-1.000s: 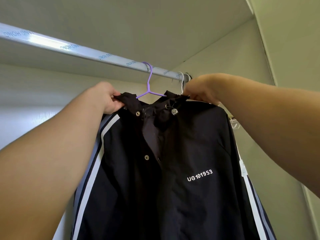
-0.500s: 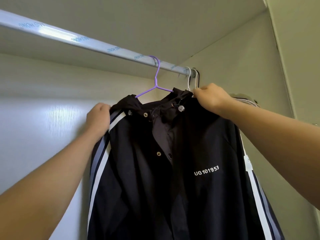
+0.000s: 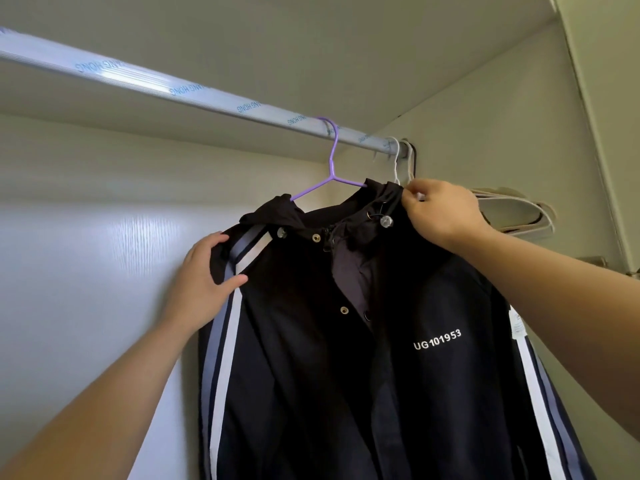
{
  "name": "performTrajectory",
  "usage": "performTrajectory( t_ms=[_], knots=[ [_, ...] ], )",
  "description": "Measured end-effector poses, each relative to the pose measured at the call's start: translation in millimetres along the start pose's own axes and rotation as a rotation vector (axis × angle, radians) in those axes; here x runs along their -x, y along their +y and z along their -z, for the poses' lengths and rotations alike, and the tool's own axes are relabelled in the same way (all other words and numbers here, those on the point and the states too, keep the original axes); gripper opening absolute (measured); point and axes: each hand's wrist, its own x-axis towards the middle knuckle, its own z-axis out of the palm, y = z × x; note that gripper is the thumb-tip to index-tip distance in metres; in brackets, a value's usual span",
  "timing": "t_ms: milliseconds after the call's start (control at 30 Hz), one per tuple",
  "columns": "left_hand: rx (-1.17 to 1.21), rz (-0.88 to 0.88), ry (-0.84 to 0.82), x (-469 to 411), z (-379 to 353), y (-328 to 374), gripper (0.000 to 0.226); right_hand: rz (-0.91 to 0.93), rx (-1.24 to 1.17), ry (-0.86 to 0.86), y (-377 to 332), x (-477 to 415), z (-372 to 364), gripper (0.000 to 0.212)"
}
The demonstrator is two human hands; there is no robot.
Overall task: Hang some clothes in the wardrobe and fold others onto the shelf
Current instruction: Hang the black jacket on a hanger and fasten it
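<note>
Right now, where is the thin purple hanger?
In the head view, the thin purple hanger hooks over the silver wardrobe rail, right of centre, just left of the white hangers, and carries the black striped jacket.

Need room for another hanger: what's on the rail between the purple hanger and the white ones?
Nothing; the head view shows bare rail between the purple hanger and the white hangers.

Above the grip of the right hand (image 3: pixel 446 213), a silvery rail (image 3: pixel 145 79) wrapped in printed film runs up and away to the left, under a flat top panel (image 3: pixel 311 36). Behind and left of the grip, the pale back panel (image 3: pixel 86 271) shows fine wood grain and a soft patch of glare. Right of the grip stands a plain side wall (image 3: pixel 502 126), dull and greenish in shade.
</note>
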Motion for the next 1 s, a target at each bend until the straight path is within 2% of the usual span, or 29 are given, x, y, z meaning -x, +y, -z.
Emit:
performTrajectory(
  t_ms=[133,300,467,533,633,700,767,800,833,867,900,967,1000],
  knots=[
    [0.009,0.020,0.026,-11,20,-1,0.051,0.030,0.011,0.069,2,1,-9,0.028],
    [-0.076,0.052,0.188,-29,37,-1,0.011,0.013,-0.044,0.071,2,2,-20,0.027],
    [-0.229,-0.067,0.343,-55,41,1,0.015,0.028,-0.065,0.058,7,2,-22,0.027],
    [-0.197,-0.025,0.393,-67,45,8,0.019,0.032,-0.073,0.052,9,1,-20,0.027],
    [-0.083,0.181,0.350,-84,41,15,0.022,0.026,-0.122,0.039,9,1,-20,0.028],
    [0.020,0.417,0.245,-91,35,11,0.017,0.000,-0.174,0.005,9,2,-24,0.028],
    [0.109,0.715,-0.007,-88,29,10,0.019,-0.014,-0.177,-0.024,8,2,-29,0.028],
    [0.116,0.822,-0.143,-82,28,14,0.026,-0.018,-0.168,-0.024,8,2,-30,0.028],
    [0.135,0.862,-0.206,-78,27,16,0.033,-0.022,-0.161,-0.018,8,2,-30,0.028],
    [0.179,0.864,-0.191,-77,27,20,0.035,-0.024,-0.157,-0.013,8,1,-28,0.028],
    [0.262,0.804,-0.094,-80,24,22,0.034,-0.026,-0.156,-0.015,8,0,-26,0.027],
    [0.352,0.568,0.200,-82,19,28,0.018,-0.023,-0.150,-0.018,9,-1,-23,0.026],
    [0.340,0.446,0.258,-79,17,35,0.015,-0.022,-0.144,-0.021,10,-2,-21,0.026]
  ],
)
